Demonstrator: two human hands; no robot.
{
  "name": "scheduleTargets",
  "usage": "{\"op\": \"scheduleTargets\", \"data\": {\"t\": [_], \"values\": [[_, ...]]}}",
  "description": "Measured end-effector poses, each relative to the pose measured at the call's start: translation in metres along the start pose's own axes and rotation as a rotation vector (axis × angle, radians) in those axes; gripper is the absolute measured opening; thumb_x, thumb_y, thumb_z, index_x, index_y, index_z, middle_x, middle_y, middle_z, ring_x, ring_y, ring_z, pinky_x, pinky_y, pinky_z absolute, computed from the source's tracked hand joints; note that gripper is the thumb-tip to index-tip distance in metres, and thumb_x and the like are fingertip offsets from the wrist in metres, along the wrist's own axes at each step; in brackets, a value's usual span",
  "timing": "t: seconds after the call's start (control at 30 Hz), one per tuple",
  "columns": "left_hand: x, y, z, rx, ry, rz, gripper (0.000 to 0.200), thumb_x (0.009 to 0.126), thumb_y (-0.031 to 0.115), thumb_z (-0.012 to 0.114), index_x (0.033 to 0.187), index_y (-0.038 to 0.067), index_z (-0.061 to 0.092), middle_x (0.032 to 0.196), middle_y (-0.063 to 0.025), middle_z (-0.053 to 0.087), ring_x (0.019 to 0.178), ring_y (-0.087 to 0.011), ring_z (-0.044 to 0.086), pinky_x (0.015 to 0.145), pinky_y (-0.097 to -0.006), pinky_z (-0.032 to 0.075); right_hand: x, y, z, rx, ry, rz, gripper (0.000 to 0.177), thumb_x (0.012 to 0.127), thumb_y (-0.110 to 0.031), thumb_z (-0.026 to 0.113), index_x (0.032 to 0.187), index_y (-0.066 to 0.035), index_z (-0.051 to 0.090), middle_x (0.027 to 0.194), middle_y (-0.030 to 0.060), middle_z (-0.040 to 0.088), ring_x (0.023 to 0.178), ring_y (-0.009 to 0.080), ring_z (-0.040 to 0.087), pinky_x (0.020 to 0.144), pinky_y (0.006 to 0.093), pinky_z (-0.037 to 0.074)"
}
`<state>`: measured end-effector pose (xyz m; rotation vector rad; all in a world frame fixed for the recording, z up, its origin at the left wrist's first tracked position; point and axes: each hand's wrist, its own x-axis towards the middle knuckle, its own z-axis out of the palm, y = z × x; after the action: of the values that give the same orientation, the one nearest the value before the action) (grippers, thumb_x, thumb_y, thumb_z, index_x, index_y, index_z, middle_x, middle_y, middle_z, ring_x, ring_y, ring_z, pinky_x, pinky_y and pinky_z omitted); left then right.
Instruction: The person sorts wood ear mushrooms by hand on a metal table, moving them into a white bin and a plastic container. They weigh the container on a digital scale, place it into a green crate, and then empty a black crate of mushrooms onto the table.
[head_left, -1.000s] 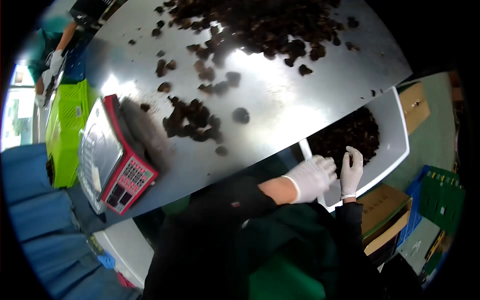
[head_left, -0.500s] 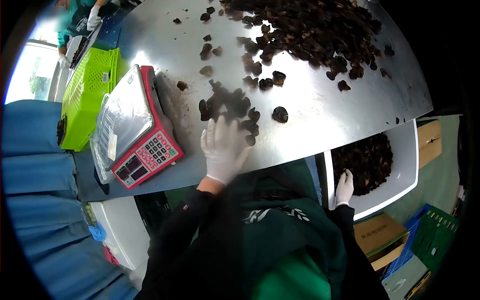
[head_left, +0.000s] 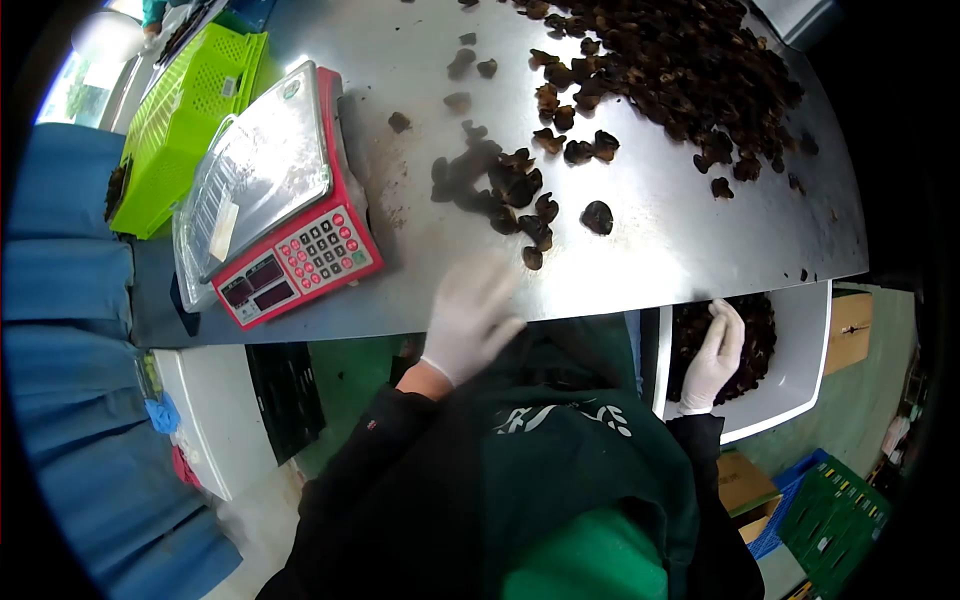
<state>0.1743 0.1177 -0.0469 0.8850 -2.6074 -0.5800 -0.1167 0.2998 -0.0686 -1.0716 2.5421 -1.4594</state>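
A white-gloved left hand [head_left: 472, 312], thumb apart from its blurred fingers, is at the tabletop's [head_left: 650, 250] near edge, just beside a cluster of dark, curled pieces [head_left: 517, 185]. A larger pile [head_left: 690, 80] lies beyond. The right hand [head_left: 712, 362] bends over a white bin [head_left: 798, 370] of similar pieces, fingers together, grip unclear. The bin sits below the edge, probably for easy reach.
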Motion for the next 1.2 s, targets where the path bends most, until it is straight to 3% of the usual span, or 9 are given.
{"op": "scheduleTargets", "data": {"t": [0.17,0.27,0.3,0.4,0.53,0.63,0.77,1.0,1.2], "values": [[-0.081,-0.037,-0.034,-0.017,-0.244,0.051,0.059,0.086,0.014,0.065,0.141,0.004,0.045,0.139,-0.0144,0.052,0.128,-0.0296,0.051,0.11,-0.0415,0.037,0.008,-0.047,0.023,0.068,-0.184,-0.287,0.018,0.091,0.008,0.052,0.105,0.003,0.063,0.108,0.0143,0.064,0.1,0.0268,0.063,0.089,0.0336,0.051],[-0.133,-0.046,-0.078,0.294,-0.049,-0.134,0.006,0.079,0.008,0.068,0.082,0.003,0.066,0.126,-0.0154,0.06,0.115,-0.0315,0.059,0.088,-0.0421,0.043,0.016,-0.056,0.036,0.056,-0.242,-0.336,0.022,0.089,0.009,0.056,0.107,0.002,0.064,0.109,0.015,0.063,0.102,0.0278,0.063,0.089,0.0333,0.051],[-0.139,-0.047,-0.077,0.368,0.041,-0.182,0.006,0.079,0.006,0.068,0.08,0.003,0.064,0.113,-0.0126,0.063,0.106,-0.0311,0.06,0.088,-0.0426,0.043,0.021,-0.061,0.041,0.047,-0.26,-0.346,0.023,0.088,0.009,0.056,0.108,0.002,0.064,0.109,0.0155,0.063,0.102,0.0284,0.063,0.089,0.0333,0.051],[-0.099,-0.03,-0.063,0.179,0.244,-0.207,0.012,0.079,0.006,0.07,0.09,0.003,0.066,0.106,-0.0117,0.064,0.101,-0.0319,0.06,0.088,-0.042,0.045,0.031,-0.072,0.061,-0.121,-0.367,-0.33,0.041,0.088,-0.013,0.064,0.126,0.001,0.057,0.128,0.0223,0.051,0.122,0.036,0.049,0.102,0.0422,0.04],[-0.001,-0.003,-0.029,0.069,0.141,-0.244,0.07,0.08,0.023,0.076,0.14,0.003,0.046,0.149,-0.0262,0.036,0.138,-0.045,0.033,0.113,-0.0488,0.029,0.039,-0.081,0.092,-0.441,-0.438,-0.363,0.071,0.087,-0.039,0.065,0.142,-0.001,0.041,0.142,0.0298,0.036,0.137,0.0453,0.029,0.113,0.0542,0.022],[0.059,0.001,0.003,0.028,0.145,-0.241,0.082,0.081,0.031,0.075,0.148,0.004,0.036,0.154,-0.0306,0.022,0.143,-0.049,0.021,0.115,-0.0527,0.021,0.043,-0.097,0.116,-0.405,-0.477,-0.353,0.063,0.088,-0.034,0.062,0.138,0.0,0.043,0.14,0.0313,0.037,0.136,0.0474,0.03,0.112,0.0558,0.022],[0.098,0.002,0.008,-0.105,0.079,-0.097,0.06,0.086,0.017,0.066,0.141,0.004,0.047,0.15,-0.0255,0.036,0.14,-0.0405,0.034,0.114,-0.0468,0.027,0.048,-0.107,0.135,-0.025,-0.697,-0.491,0.049,0.089,-0.019,0.057,0.133,0.0,0.049,0.137,0.027,0.045,0.131,0.0409,0.041,0.111,0.0555,0.027],[0.191,-0.036,-0.005,0.101,0.355,-0.111,0.031,0.085,0.008,0.064,0.115,0.011,0.065,0.116,-0.0054,0.064,0.116,-0.0274,0.054,0.1,-0.0411,0.033,0.133,-0.101,0.14,-0.115,-0.4,-0.398,0.026,0.089,-0.013,0.058,0.114,-0.007,0.064,0.128,0.0138,0.057,0.128,0.0324,0.048,0.112,0.0518,0.026],[0.259,-0.055,0.014,0.204,0.024,-0.081,0.019,0.083,0.013,0.065,0.101,0.016,0.069,0.096,-0.0045,0.062,0.101,-0.0268,0.056,0.096,-0.0434,0.034,0.201,-0.086,0.16,-0.37,-0.313,-0.372,0.039,0.091,-0.027,0.055,0.125,-0.007,0.059,0.143,0.0187,0.046,0.139,0.039,0.033,0.113,0.0579,0.021]]}}
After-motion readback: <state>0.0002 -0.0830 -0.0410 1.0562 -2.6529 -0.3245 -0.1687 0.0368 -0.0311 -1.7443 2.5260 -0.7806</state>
